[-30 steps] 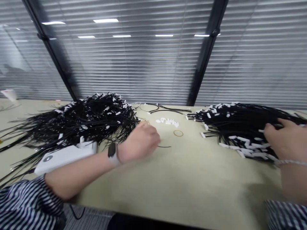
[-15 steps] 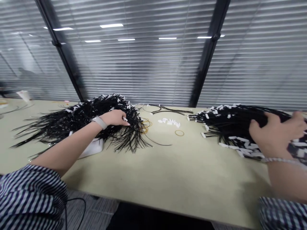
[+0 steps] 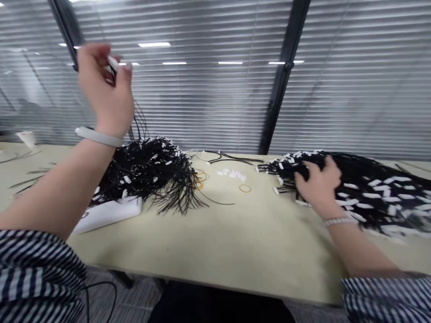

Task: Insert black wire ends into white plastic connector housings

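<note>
Left hand (image 3: 106,92) pinches a white connector (image 3: 113,63), black wires (image 3: 140,120) trailing below, likely light, floppy, tangle-prone, so grip the connector; right hand (image 3: 319,183) loosely spread over cable pile (image 3: 358,172) beneath it.

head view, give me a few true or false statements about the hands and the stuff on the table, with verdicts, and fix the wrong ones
1. The left hand is raised, holding white-ended black wires. True.
2. The right hand is at the left pile of black wires. False: it is at the right pile of black wires.
3. A yellow ring lies on the table between the two piles. True.
4. The loose small white pieces lie nearer the person than the yellow ring. False: they lie farther back.
5. The white box-like object lies in front of the left pile. True.
</note>
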`<state>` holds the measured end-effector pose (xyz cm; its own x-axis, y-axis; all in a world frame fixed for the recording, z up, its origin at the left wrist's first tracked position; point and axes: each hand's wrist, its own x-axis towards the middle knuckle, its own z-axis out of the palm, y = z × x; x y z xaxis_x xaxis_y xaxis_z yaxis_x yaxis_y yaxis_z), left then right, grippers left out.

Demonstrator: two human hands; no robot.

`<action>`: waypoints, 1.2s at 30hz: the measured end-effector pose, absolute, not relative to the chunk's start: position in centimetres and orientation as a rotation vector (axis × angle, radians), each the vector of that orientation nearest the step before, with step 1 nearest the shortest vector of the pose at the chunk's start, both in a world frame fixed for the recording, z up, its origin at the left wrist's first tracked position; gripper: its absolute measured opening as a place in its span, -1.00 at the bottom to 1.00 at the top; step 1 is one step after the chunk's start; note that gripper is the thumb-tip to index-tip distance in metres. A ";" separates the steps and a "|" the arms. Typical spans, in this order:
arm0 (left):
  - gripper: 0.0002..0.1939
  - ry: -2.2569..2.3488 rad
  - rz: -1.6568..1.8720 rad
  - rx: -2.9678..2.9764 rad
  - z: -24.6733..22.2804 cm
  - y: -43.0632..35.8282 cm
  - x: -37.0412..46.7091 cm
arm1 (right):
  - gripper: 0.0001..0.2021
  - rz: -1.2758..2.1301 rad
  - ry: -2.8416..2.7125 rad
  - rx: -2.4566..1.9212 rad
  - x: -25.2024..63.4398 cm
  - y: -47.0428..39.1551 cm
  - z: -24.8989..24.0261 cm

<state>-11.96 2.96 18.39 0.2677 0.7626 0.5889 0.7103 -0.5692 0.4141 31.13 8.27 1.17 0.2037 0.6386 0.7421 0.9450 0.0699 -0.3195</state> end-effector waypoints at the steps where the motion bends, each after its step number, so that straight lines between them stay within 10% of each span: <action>1: -0.59 1.347 1.278 2.441 18.6 2.4 -10.8 | -0.53 -0.456 -1.587 -1.601 29.4 7.9 1.5; 10: -0.72 0.563 1.656 2.329 16.8 -2.7 -0.2 | -0.02 -0.060 -2.038 -0.934 14.8 0.6 7.1; 15: -0.78 0.694 1.593 2.204 13.0 -3.0 0.7 | -0.78 -0.053 -2.175 -1.006 16.4 1.1 7.9; 27: -0.89 1.016 1.003 1.483 2.6 0.3 -0.4 | -0.81 0.023 -2.454 -1.382 25.1 4.6 6.0; 31: -0.90 0.992 0.867 1.236 0.6 -0.5 -0.2 | -0.33 0.355 -2.542 -1.305 28.8 5.4 6.3; 36: -0.90 0.958 0.796 0.960 0.0 -0.4 0.4 | -0.52 0.247 -2.151 -1.364 28.2 8.0 7.1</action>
